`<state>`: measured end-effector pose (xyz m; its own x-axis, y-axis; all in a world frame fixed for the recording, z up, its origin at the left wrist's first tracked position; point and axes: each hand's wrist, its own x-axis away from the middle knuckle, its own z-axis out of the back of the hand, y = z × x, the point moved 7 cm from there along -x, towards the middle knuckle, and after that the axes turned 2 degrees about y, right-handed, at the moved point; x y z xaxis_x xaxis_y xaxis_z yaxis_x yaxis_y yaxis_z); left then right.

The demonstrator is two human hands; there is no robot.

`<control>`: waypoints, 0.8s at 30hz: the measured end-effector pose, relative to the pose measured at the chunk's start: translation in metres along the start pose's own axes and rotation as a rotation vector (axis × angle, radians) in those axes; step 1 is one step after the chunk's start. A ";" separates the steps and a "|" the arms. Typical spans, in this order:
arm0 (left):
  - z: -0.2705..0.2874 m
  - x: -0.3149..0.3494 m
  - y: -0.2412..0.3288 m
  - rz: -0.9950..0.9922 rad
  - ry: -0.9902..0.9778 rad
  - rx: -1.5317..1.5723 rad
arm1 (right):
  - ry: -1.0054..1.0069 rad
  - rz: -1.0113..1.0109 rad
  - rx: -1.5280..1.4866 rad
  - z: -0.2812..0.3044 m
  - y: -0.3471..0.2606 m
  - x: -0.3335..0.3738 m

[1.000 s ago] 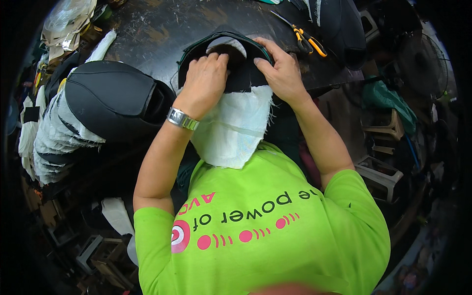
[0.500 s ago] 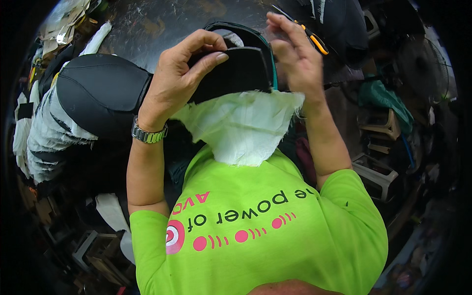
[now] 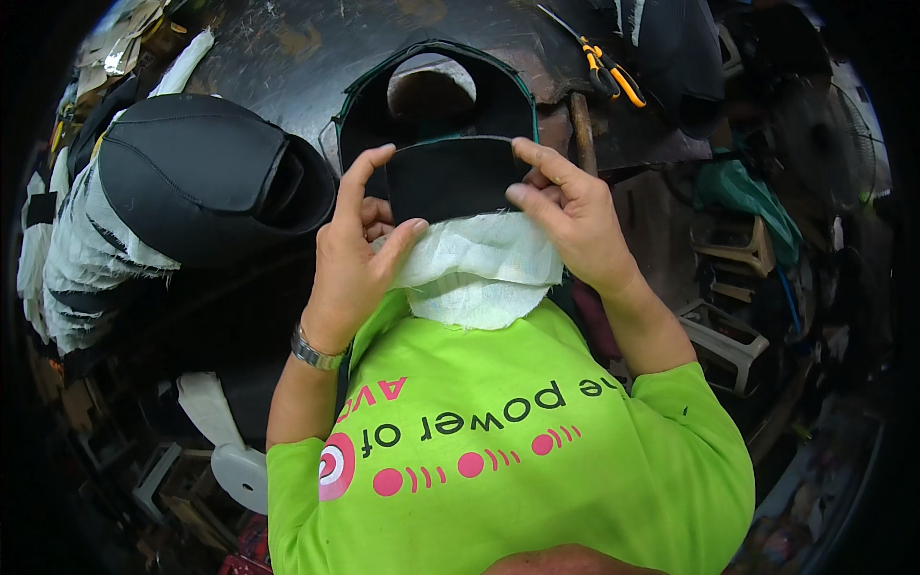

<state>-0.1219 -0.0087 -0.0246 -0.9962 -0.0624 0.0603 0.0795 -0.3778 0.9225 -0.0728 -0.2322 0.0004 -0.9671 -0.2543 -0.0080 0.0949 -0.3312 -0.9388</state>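
Both my hands hold up one black fabric piece (image 3: 450, 177) with a white cloth backing (image 3: 474, 273) hanging below it. My left hand (image 3: 359, 259) pinches its left edge between thumb and fingers; a metal watch sits on that wrist. My right hand (image 3: 570, 216) grips its right edge. Behind the piece lies a black curved panel with a green edge and an oval cut-out (image 3: 436, 91) on the dark worktable (image 3: 287, 57).
A stack of black padded shapes with white cloth layers (image 3: 182, 182) sits at the left. Orange-handled scissors (image 3: 609, 72) lie at the table's far right. Plastic stools (image 3: 728, 335) and clutter fill the right side and the floor.
The piece was pressed flat on the table under both hands, then lifted. Now both hands hold it upright by its edges, closer to me, with the white backing folded beneath.
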 end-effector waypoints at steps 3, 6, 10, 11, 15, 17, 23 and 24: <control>0.003 0.006 0.025 -0.350 0.133 -0.134 | -0.020 0.109 0.001 -0.004 -0.020 0.002; 0.003 0.004 0.039 -0.443 0.138 -0.364 | 0.073 0.364 0.321 -0.001 -0.041 -0.009; 0.003 -0.016 0.046 -0.456 0.115 -0.533 | -0.016 0.466 0.582 -0.026 -0.035 -0.022; 0.003 -0.021 0.046 -0.453 0.125 -0.515 | -0.033 0.451 0.637 -0.030 -0.030 -0.025; -0.002 -0.039 0.035 -0.403 0.122 -0.473 | 0.045 0.444 0.683 -0.032 -0.021 -0.031; -0.001 -0.043 0.030 -0.395 0.133 -0.447 | 0.080 0.466 0.671 -0.030 -0.020 -0.034; 0.004 -0.044 0.023 -0.353 0.133 -0.378 | 0.150 0.509 0.614 -0.026 -0.016 -0.038; 0.004 -0.043 0.024 -0.357 0.135 -0.383 | 0.159 0.515 0.602 -0.026 -0.015 -0.038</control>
<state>-0.0776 -0.0109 -0.0037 -0.9524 0.0224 -0.3041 -0.2306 -0.7055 0.6702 -0.0435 -0.1942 0.0059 -0.7853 -0.3905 -0.4804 0.6043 -0.6518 -0.4581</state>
